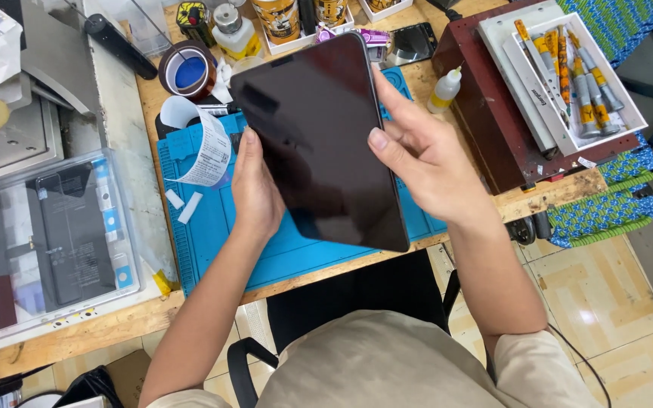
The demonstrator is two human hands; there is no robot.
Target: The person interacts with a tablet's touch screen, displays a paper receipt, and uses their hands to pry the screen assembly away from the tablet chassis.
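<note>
Black and glossy, the tablet (319, 136) is gripped by both hands — left hand (255, 189) along one long edge, right hand (425, 162) on the other — above a blue mat (221, 227) on the table (100, 325).

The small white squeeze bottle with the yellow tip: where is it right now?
In the head view the squeeze bottle stands on the wooden bench, right of the dark tablet, just above the right hand and beside the dark red box.

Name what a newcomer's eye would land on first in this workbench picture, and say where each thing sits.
First comes the large dark tablet, held at centre between the left hand and right hand, above the blue work mat. Next, the white tray of orange-tipped tools at upper right.
</note>
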